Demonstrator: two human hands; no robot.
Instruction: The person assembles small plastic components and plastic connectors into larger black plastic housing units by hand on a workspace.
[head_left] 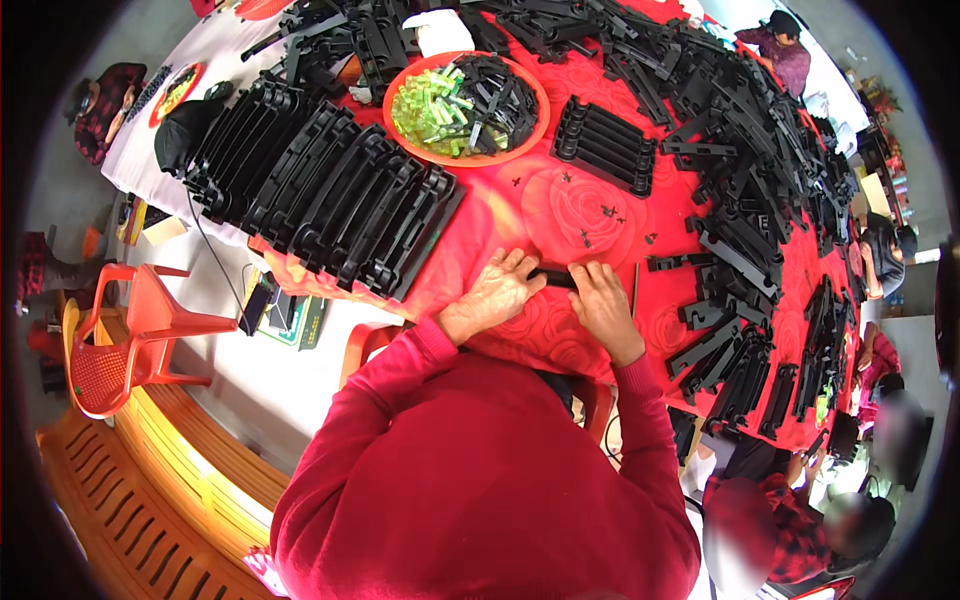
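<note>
Left fingers point(521, 264), right fingers point(593, 281) – both grasping a black part point(556, 277), held between them.

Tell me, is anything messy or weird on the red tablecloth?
Yes: tiny black pieces lie scattered on the red tablecloth, just beyond the fingers, odd beside the black slotted bars lined up neatly.

Left hand point(503, 290) near frame centre, back up, fingers bent, pointing up and right. Right hand point(600, 308) just right of it, back up, fingers curled, pointing up and left; small gap between hands. Both wrists bare. Left forearm point(385, 378) slants up from lower left, right forearm point(643, 410) from lower right, both red-sleeved. Red-clad torso point(490, 480) fills lower centre.
</note>
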